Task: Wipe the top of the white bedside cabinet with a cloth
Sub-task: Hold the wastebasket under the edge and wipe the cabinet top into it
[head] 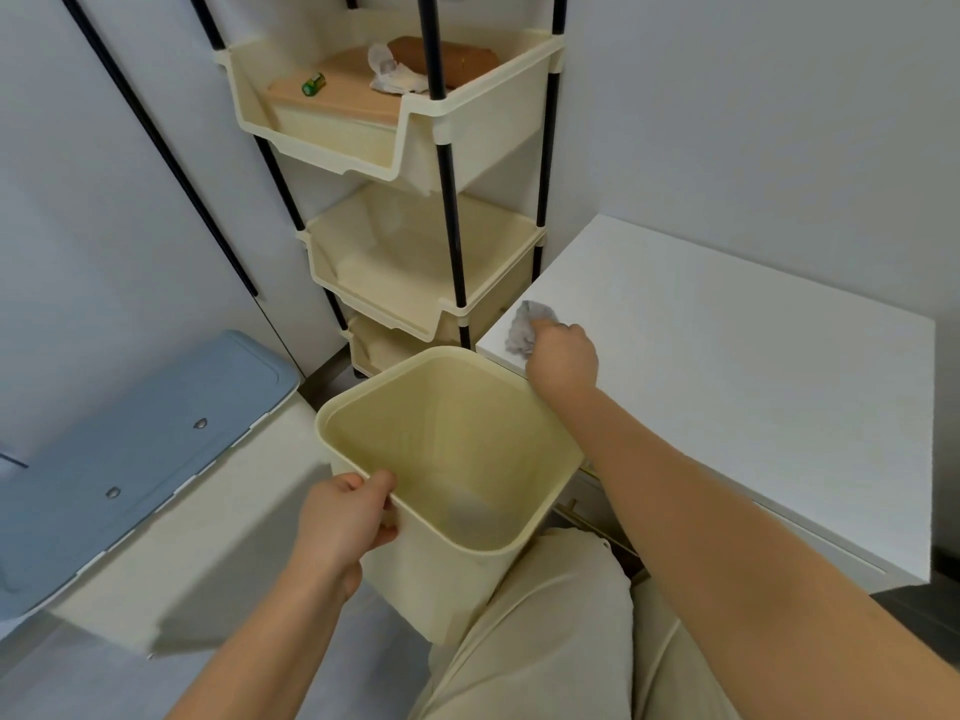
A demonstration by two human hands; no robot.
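Cloth, grey and bunched, sits at the front left corner of the white bedside cabinet, right by its left edge, with the top of the cabinet running off to the right behind it.

At the far left a white storage box with a blue lid stands on the floor. Next comes the left hand, clenched on the near rim of a cream bin: the thumb lies over the rim and the fingers curl around the outer wall. The bin is held tilted, mouth open toward the camera, in front of the cabinet's left edge. Behind it rises a cream rack of stacked trays on black poles, standing just beside the cabinet's left edge; its top tray carries a wooden board, a small green item, a crumpled white wad and a brown roll.

The right hand reaches over the bin's far right rim, fingers curled around the cloth, grasping it and holding it down on the cabinet top. A beige trouser leg shows below the forearm.
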